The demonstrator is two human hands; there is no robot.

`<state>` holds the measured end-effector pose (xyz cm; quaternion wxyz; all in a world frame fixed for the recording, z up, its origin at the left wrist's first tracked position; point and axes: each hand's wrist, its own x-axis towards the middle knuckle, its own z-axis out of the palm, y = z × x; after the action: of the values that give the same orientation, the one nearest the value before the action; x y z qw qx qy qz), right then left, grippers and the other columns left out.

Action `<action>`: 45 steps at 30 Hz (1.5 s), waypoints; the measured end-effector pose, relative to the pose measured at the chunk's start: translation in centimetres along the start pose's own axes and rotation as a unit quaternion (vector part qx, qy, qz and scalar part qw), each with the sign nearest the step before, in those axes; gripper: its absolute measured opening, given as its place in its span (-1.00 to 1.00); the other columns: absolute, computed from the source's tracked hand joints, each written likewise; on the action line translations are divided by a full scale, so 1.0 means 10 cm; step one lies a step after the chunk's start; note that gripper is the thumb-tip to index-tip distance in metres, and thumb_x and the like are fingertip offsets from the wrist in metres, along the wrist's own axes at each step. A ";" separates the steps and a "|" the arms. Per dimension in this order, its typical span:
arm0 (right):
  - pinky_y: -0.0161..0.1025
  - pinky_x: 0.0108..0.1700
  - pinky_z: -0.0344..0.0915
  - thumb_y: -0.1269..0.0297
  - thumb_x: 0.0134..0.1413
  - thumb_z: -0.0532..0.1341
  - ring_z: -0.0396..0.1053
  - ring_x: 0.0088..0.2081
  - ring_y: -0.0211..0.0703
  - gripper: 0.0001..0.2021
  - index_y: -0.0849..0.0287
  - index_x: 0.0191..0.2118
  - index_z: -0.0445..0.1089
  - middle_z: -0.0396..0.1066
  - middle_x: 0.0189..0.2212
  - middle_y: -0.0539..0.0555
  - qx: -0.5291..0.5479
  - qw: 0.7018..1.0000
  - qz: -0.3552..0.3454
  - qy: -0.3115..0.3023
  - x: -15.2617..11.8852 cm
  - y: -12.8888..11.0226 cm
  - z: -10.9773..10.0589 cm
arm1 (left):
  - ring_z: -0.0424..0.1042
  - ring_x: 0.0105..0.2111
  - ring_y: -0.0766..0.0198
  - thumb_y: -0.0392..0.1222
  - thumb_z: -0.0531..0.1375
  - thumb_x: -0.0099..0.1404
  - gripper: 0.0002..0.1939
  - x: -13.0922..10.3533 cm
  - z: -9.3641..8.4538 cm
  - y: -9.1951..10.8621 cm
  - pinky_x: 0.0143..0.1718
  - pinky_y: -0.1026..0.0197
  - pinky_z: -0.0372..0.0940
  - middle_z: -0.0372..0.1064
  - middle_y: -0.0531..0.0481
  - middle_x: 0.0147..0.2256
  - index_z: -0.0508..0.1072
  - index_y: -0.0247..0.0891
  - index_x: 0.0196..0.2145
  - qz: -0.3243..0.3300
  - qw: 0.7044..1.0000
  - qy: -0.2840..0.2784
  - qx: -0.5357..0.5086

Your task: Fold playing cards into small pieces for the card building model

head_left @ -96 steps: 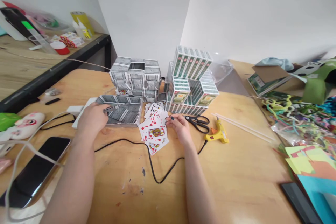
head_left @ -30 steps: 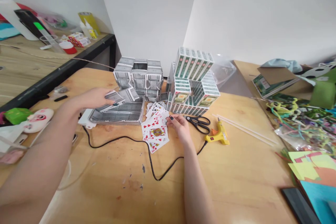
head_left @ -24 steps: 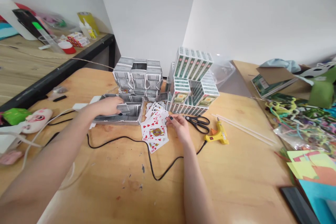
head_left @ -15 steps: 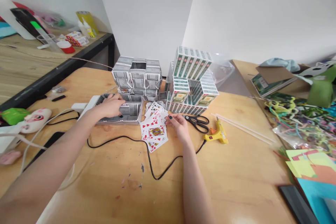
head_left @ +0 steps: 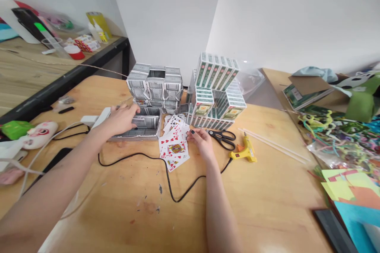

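Note:
My left hand [head_left: 124, 119] is over the left part of a low open box built from grey-backed playing cards [head_left: 145, 131]. Its fingers and thumb are spread apart, and no object shows between them. My right hand [head_left: 202, 142] rests beside a loose pile of face-up playing cards [head_left: 175, 142]. Thumb and fingertips pinch at the pile's right edge, on what looks like a playing card. Behind the box stands a larger structure of grey-backed cards [head_left: 156, 89] with a square opening on top. Black-handled scissors [head_left: 224, 138] and a yellow glue gun [head_left: 246, 151] lie right of my right hand.
Stacked green-and-white card boxes [head_left: 218, 73] stand behind the scissors. A black cable [head_left: 142, 154] winds across the table from the glue gun. Two clear glue sticks [head_left: 273, 144] lie to the right. Coloured paper [head_left: 350, 189] and craft scraps fill the right edge; a side shelf [head_left: 18, 75] is at left.
My left hand has lifted slightly and shifted left over the card box, its fingers now more spread. My right hand stays almost still at the cards.

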<state>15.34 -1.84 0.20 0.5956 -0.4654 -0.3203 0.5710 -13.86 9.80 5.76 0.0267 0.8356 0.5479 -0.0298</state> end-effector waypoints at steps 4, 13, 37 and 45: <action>-0.23 -0.27 0.32 0.18 -0.14 0.28 0.37 -0.45 -0.25 -0.83 0.16 -0.44 0.36 0.45 -0.46 0.02 0.006 1.000 -0.003 0.002 0.01 0.02 -0.01 | 0.28 -0.05 -0.06 -0.09 0.20 -0.03 -0.50 -0.03 -0.03 0.02 -0.10 -0.01 0.15 0.35 -0.14 -0.12 0.26 -0.18 -0.09 0.017 0.999 -0.037 -0.001; -0.22 -0.28 0.33 0.16 -0.17 0.29 0.38 -0.47 -0.25 -0.81 0.16 -0.45 0.35 0.45 -0.47 0.02 0.005 1.000 0.005 0.011 0.01 0.01 0.00 | 0.38 -0.15 0.09 -0.14 0.05 0.07 -0.63 -0.11 -0.08 0.05 -0.20 0.17 0.23 0.40 -0.06 -0.13 0.34 -0.16 -0.12 0.072 0.995 -0.069 0.001; -0.22 -0.27 0.34 0.14 -0.15 0.28 0.38 -0.46 -0.25 -0.80 0.16 -0.44 0.34 0.45 -0.45 0.02 -0.016 1.000 0.000 0.010 0.01 0.00 0.01 | 0.14 0.06 -0.04 -0.13 0.04 0.16 -0.61 -0.05 -0.13 -0.01 0.07 -0.09 -0.05 0.33 -0.12 -0.04 0.27 -0.18 -0.04 -0.058 0.995 0.074 0.020; -0.20 -0.26 0.34 0.16 -0.14 0.27 0.39 -0.46 -0.24 -0.81 0.15 -0.45 0.33 0.45 -0.45 0.02 -0.006 1.000 0.002 0.014 0.02 0.02 0.00 | 0.05 0.09 -0.05 -0.13 0.06 0.15 -0.54 -0.04 -0.13 0.05 0.07 -0.01 -0.01 0.15 -0.16 0.05 0.21 -0.21 0.03 -0.068 0.991 0.109 0.027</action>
<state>15.32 -1.69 0.01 0.5959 -0.4776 -0.3148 0.5636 -13.49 9.32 7.07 -0.0580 0.7950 0.6021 0.0446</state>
